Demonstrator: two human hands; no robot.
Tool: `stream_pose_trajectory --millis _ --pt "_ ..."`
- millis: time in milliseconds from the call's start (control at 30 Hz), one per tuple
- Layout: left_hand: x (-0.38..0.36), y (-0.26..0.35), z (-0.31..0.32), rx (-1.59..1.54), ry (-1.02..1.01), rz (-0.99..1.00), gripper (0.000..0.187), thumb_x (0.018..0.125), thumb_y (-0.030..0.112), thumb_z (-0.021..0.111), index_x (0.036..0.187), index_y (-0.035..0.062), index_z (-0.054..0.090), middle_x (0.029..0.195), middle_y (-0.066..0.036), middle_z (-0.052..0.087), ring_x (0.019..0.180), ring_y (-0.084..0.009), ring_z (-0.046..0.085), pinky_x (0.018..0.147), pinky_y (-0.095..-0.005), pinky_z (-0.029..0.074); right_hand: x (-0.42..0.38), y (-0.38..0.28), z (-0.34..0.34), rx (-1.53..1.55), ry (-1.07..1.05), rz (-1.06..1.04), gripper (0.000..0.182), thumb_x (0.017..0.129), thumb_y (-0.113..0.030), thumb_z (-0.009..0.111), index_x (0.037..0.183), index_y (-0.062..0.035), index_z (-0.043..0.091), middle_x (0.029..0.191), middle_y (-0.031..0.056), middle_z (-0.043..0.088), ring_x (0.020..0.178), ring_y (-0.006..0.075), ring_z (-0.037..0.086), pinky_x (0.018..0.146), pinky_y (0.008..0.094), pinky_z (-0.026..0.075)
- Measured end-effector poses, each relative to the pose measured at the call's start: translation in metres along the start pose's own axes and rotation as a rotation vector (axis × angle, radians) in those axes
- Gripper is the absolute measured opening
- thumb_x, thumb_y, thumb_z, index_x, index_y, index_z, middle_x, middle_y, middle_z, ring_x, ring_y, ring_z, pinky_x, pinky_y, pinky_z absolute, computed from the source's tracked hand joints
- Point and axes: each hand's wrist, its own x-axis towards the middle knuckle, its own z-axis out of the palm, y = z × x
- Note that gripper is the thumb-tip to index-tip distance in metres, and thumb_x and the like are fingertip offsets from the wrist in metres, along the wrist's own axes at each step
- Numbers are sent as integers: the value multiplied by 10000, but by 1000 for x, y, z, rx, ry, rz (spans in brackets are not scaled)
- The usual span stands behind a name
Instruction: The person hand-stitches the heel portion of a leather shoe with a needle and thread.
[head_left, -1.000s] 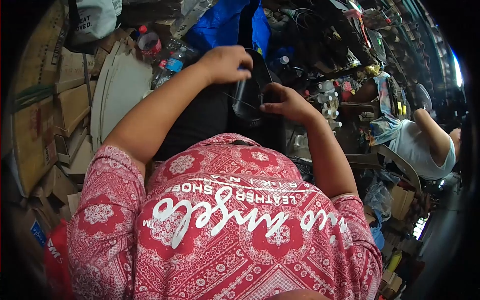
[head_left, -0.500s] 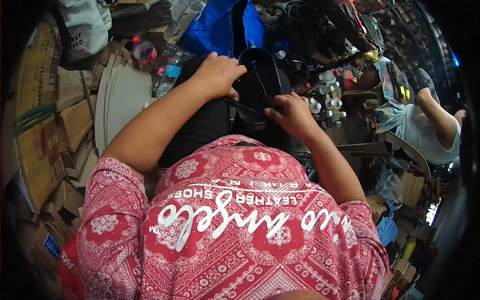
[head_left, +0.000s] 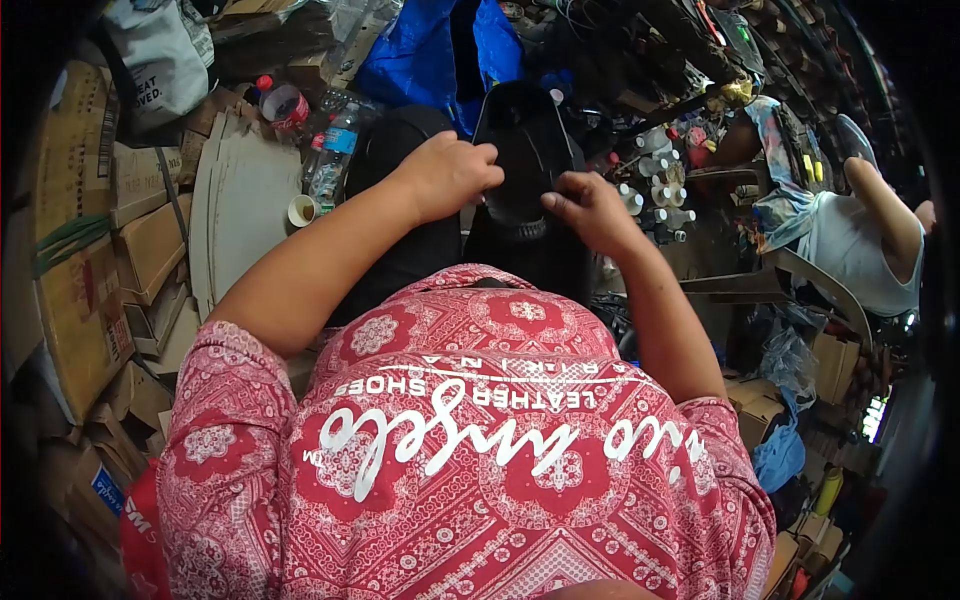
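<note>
A black shoe (head_left: 515,185) lies lengthwise over my lap, with a ridged end towards my body and a rounded end pointing away. My left hand (head_left: 450,178) is closed at its left edge, knuckles up and fingers curled in. On the opposite edge my right hand (head_left: 590,208) pinches with thumb and forefinger. A dark piece appears to span the shoe between the two hands, but black on black hides its outline. Black trousers (head_left: 385,240) are beneath the shoe.
A blue bag (head_left: 425,60) stands beyond the shoe. Plastic bottles (head_left: 335,150) and a paper cup (head_left: 302,210) are to the left, near cardboard boxes (head_left: 150,240). Several white-capped bottles (head_left: 660,185) stand right. Another person's bare limb (head_left: 880,210) shows at far right.
My left hand has moved down and slightly right, its fingers curling in more. My right hand has shifted a little right. The black flap stretched between them no longer shows its slanted edge.
</note>
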Motion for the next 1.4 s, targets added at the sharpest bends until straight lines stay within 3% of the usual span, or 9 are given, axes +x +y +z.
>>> stream_pose_trajectory --millis 233,333,400,433,500,767,967,1133,1400 --pt "9 -2 -6 108 -57 57 113 746 166 675 811 121 595 861 -49 567 815 -249 618 718 -382 450 9 -8 -1 55 -80 6 270 807 -335 694 900 -83 673 696 118 628 698 283 629 712 382 465" --pt "7 -2 -14 -275 -103 -154 165 764 184 699 864 85 614 930 -57 585 905 -265 609 756 -384 473 -7 -27 8 -172 339 -332 248 794 -314 696 877 -82 670 655 111 590 687 295 620 687 401 459" --pt "18 2 -12 -505 205 -139 218 781 187 711 936 63 620 991 -67 582 953 -275 594 796 -370 483 -14 -43 0 -294 591 -383 224 784 -285 696 811 -65 658 647 125 565 679 313 600 655 412 454" --pt "25 2 -5 -557 226 -101 255 773 190 715 976 73 616 987 -82 561 910 -259 588 787 -346 480 -15 -40 -2 -295 588 -381 224 784 -285 696 811 -65 658 647 125 565 679 313 600 655 412 454" --pt "36 7 1 -608 149 -139 287 762 210 729 984 74 609 992 -82 557 906 -253 580 789 -339 476 -17 -28 -9 -156 70 -246 228 789 -244 679 742 -30 616 677 159 569 688 335 591 620 416 447" --pt "54 -4 20 -772 9 -154 328 722 244 765 944 70 599 959 -80 539 944 -235 541 843 -332 445 -29 -10 -12 46 -67 -301 242 806 -174 627 681 6 523 658 200 504 614 372 507 571 425 406" --pt "55 -5 5 -662 -63 -176 291 714 228 775 898 67 618 954 -74 548 952 -218 549 846 -323 446 -67 -10 -34 466 16 -128 344 865 -125 635 626 -9 418 590 6 356 584 63 358 494 287 299" --pt "61 -16 -1 -787 -125 -105 222 739 213 750 892 72 672 933 -57 565 928 -191 551 817 -320 443 -54 -5 -25 286 92 -176 76 846 -101 668 874 -31 656 755 49 536 672 142 522 596 284 420" --pt "60 -22 -7 -921 -256 -129 165 763 137 697 915 76 714 896 -49 577 917 -187 547 820 -309 438 -35 -8 -14 108 47 -163 208 801 -64 657 1000 -90 709 819 93 574 747 241 608 671 329 485"
